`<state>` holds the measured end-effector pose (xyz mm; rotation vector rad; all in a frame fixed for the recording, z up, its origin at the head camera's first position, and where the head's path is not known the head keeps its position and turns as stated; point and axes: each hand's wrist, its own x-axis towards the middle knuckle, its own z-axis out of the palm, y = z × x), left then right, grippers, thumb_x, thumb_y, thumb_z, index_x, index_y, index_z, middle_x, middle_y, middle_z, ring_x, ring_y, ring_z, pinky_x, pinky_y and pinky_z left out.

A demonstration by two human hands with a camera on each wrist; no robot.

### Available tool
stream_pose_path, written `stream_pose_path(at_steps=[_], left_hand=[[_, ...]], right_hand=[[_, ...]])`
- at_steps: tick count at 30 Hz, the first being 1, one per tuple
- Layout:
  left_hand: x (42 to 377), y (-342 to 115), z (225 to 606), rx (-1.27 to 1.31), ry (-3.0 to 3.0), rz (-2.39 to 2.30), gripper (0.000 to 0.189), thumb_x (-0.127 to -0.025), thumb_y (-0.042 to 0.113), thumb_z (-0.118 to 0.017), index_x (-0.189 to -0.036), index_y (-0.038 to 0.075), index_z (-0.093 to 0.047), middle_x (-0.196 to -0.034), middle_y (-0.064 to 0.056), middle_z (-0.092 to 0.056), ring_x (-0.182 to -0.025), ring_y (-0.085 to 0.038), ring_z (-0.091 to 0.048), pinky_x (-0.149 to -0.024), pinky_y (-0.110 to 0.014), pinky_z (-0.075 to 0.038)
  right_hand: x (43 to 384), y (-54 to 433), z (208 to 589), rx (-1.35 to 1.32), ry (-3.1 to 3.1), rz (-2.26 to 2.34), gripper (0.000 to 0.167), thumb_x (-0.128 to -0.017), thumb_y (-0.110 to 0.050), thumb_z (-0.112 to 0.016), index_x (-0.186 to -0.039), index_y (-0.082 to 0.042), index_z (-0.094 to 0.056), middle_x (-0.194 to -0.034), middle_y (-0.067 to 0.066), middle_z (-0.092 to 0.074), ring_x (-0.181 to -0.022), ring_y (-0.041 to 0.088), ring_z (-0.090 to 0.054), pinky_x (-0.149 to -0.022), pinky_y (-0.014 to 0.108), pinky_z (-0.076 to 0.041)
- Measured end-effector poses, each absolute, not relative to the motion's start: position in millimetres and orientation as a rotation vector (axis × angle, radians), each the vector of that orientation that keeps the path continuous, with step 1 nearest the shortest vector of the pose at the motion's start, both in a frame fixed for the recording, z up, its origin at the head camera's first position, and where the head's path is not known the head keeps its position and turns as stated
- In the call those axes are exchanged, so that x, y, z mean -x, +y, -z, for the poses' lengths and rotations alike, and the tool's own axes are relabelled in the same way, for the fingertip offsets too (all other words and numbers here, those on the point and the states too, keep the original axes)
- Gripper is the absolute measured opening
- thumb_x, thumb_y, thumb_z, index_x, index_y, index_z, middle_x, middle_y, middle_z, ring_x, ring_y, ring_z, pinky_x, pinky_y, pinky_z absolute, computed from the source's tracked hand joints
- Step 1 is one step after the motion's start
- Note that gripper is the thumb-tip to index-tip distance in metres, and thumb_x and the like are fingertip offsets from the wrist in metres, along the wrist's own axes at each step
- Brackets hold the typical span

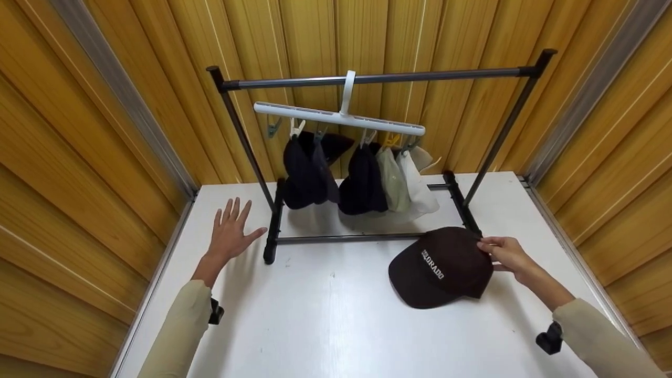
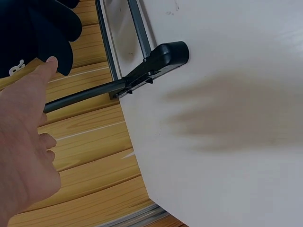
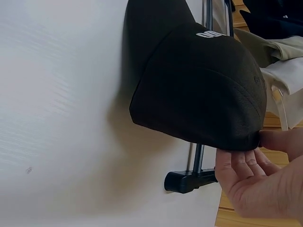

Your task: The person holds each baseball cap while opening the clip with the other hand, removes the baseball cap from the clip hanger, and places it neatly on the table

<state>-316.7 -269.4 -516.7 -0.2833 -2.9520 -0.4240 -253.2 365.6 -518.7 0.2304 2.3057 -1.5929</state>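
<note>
A dark brown baseball cap (image 1: pixel 451 268) with white lettering hangs from my right hand (image 1: pixel 508 256) at the front right of the rack. Thumb and fingers pinch its back edge, as the right wrist view of the cap (image 3: pixel 199 85) shows. Its brim points left and toward me. My left hand (image 1: pixel 229 233) is held with fingers spread beside the rack's left foot, holding nothing. Behind, several caps hang by clips from a white hanger (image 1: pixel 315 113): dark ones (image 1: pixel 304 176) on the left, a pale green cap (image 1: pixel 395 178) and a white cap (image 1: pixel 419 184) on the right.
The hanger hooks over the top bar (image 1: pixel 446 76) of a dark metal rack standing on a white table (image 1: pixel 325 325). An unused green clip (image 1: pixel 273 128) dangles at the hanger's left end. Wood-patterned walls (image 1: pixel 79 157) enclose the table at the back and sides.
</note>
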Motion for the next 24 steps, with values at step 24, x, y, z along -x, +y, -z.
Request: stream_pose_path(at_steps=[24], left_hand=[[310.4, -275.3, 523.4, 0.261, -2.994, 0.434, 0.086, -0.090, 0.056, -0.057, -0.155, 0.011, -0.021, -0.160, -0.023, -0.014, -0.150, -0.039, -0.006, -0.119, -0.059, -0.005]], right_hand=[[251.6, 407.5, 522.7, -0.270, 2.371, 1.477, 0.054, -0.098, -0.023, -0.055, -0.133, 0.016, -0.042, -0.079, -0.015, -0.064, -0.072, 0.003, -0.063, -0.068, 0.027, -0.056]])
